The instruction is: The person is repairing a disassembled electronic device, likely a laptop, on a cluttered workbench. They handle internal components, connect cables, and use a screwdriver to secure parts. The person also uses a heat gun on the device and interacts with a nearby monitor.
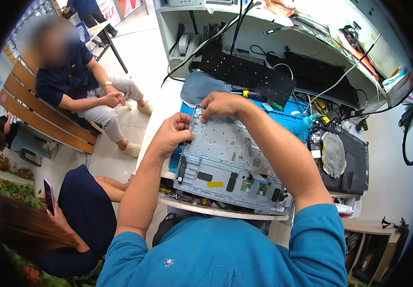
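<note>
A silver laptop top case (216, 170), its inner side facing up, lies tilted over the front of the bench. It has rows of small holes, a yellow label (214, 184) and small green circuit boards (246, 185) near its front edge. My left hand (170, 136) pinches the case's left edge close to the far corner. At that same far left corner my right hand (220, 106) has its thumb and fingers closed on the rim, with my forearm crossing over the right part of the case. The fingertips of both hands are partly hidden.
Beneath the case is a blue work mat (283, 118). Behind it lie a black perforated plate (244, 71) and a grey cloth (205, 87). A teal bottle (305, 125) and a black laptop part (354, 155) stand to the right. Cables hang from the shelf. People sit at left.
</note>
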`<control>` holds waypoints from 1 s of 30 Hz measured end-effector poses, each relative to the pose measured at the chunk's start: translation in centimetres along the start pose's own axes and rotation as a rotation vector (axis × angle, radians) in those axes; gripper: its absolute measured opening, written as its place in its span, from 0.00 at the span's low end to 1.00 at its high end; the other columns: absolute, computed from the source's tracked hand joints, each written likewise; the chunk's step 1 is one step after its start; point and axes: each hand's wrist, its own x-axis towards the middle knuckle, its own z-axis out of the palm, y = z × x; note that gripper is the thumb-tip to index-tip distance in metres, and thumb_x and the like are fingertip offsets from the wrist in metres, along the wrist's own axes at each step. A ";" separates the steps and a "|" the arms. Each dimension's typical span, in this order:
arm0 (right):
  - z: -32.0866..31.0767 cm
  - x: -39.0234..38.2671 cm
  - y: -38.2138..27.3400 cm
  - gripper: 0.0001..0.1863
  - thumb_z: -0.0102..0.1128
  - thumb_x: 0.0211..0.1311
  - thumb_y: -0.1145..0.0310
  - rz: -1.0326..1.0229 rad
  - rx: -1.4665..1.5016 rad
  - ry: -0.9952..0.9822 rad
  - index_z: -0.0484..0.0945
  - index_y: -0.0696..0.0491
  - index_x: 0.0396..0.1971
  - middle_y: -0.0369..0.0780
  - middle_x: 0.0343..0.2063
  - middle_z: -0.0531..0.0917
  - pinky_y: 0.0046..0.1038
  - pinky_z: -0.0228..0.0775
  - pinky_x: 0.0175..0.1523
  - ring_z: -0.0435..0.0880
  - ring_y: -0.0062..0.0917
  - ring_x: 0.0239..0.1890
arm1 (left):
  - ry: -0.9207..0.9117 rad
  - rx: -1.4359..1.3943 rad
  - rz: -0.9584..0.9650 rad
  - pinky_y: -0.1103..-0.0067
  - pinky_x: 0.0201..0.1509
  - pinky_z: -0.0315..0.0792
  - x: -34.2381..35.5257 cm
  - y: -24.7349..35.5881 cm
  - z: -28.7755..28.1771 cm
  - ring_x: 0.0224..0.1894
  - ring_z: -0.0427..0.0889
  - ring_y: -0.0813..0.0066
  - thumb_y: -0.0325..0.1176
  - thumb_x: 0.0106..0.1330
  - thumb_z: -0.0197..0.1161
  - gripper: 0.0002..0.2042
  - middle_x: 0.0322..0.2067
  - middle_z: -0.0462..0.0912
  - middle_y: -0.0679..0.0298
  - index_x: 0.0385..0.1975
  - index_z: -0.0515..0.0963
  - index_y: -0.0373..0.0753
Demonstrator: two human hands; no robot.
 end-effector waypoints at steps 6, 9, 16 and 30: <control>0.0 1.1 1.5 0.12 0.73 0.48 0.72 0.041 0.010 0.048 0.89 0.56 0.35 0.41 0.33 0.89 0.29 0.76 0.46 0.86 0.26 0.35 | 0.094 0.126 0.100 0.84 0.43 0.79 0.2 -0.4 0.6 0.37 0.84 0.82 0.23 0.59 0.72 0.18 0.37 0.87 0.62 0.49 0.81 0.27; 0.1 2.0 2.3 0.13 0.74 0.47 0.72 0.066 0.007 0.032 0.89 0.55 0.36 0.41 0.33 0.89 0.28 0.75 0.47 0.85 0.27 0.35 | 0.128 0.218 0.109 0.85 0.42 0.78 0.4 -0.3 0.2 0.36 0.84 0.83 0.26 0.63 0.72 0.16 0.37 0.87 0.63 0.50 0.82 0.27; 0.0 1.0 1.4 0.16 0.76 0.44 0.70 0.097 0.001 0.076 0.89 0.55 0.37 0.42 0.36 0.89 0.30 0.73 0.50 0.85 0.28 0.39 | 0.141 0.186 0.105 0.85 0.39 0.75 0.7 -0.5 0.0 0.35 0.82 0.84 0.29 0.67 0.72 0.17 0.36 0.87 0.64 0.53 0.83 0.27; 0.0 1.3 1.5 0.23 0.77 0.40 0.69 0.124 0.016 0.025 0.87 0.61 0.41 0.44 0.39 0.86 0.29 0.72 0.52 0.83 0.30 0.44 | 0.172 0.249 0.127 0.86 0.34 0.73 0.5 -0.6 0.7 0.30 0.80 0.85 0.28 0.66 0.71 0.16 0.33 0.87 0.65 0.50 0.85 0.25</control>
